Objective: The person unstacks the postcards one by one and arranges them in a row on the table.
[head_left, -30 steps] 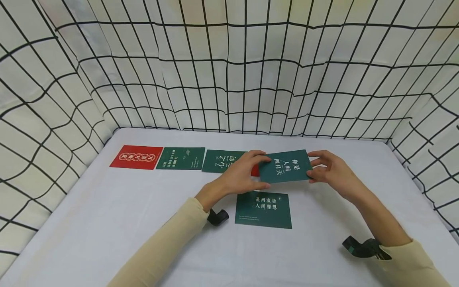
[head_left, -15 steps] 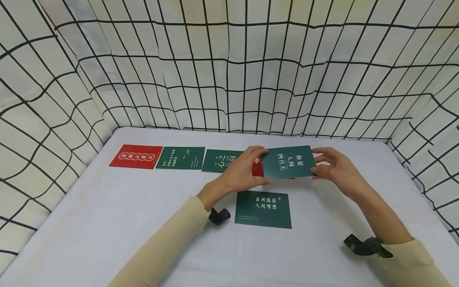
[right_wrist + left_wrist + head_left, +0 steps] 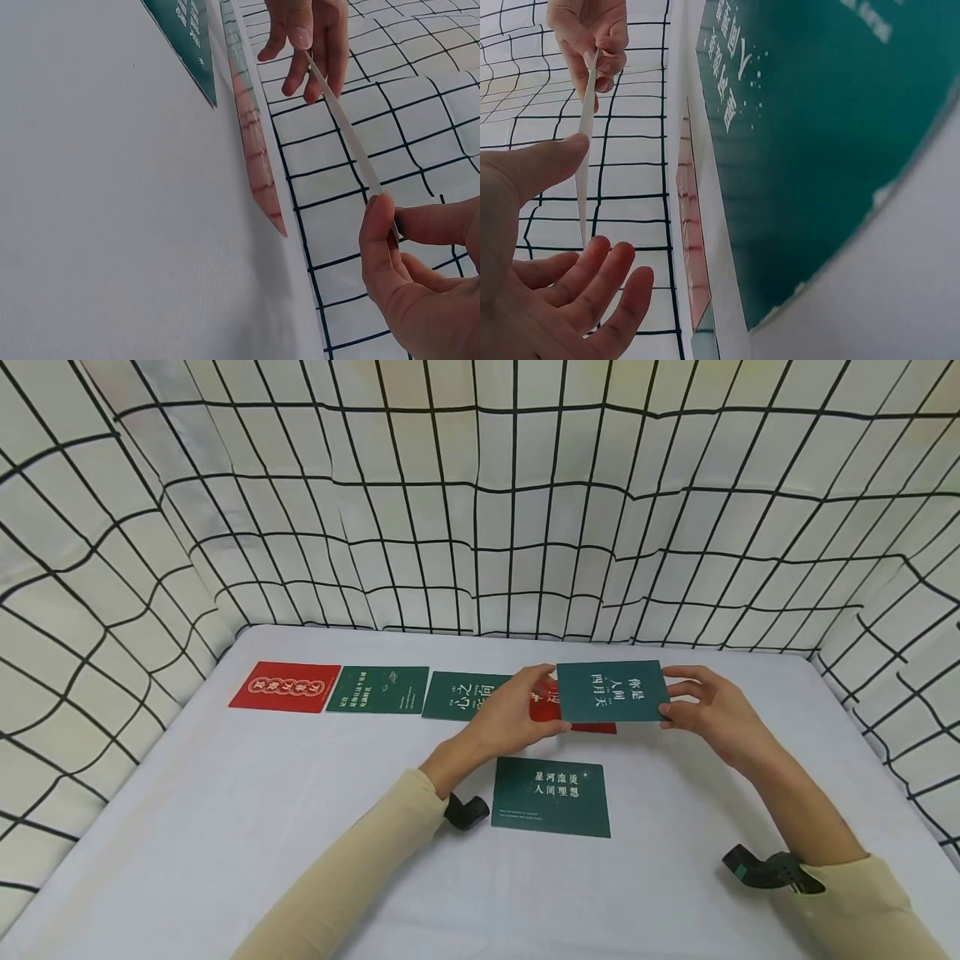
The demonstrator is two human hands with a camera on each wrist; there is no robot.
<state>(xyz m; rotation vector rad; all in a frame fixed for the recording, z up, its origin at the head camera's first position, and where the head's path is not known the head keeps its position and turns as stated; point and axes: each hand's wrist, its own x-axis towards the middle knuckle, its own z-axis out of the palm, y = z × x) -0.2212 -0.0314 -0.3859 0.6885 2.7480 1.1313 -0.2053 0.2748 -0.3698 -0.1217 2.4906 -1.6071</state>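
Observation:
My right hand pinches the right edge of a green postcard with white Chinese lettering turned sideways. The card is raised over the far part of the table, seen edge-on in both wrist views. At its left edge is my left hand, thumb and fingers spread apart and fingertips right by the edge. Behind and below the raised card lies a red card, partly hidden by it and by the left hand. Another green postcard lies flat nearer to me.
To the left along the far row lie a red card, a green card with a planet drawing and another green card partly covered by my left hand. A white-clothed table is bordered by black netting over white sheeting.
The raised green postcard has moved right and slightly away from me with my right hand, levelling out. My left hand has shifted a little right, and more of the red card shows.

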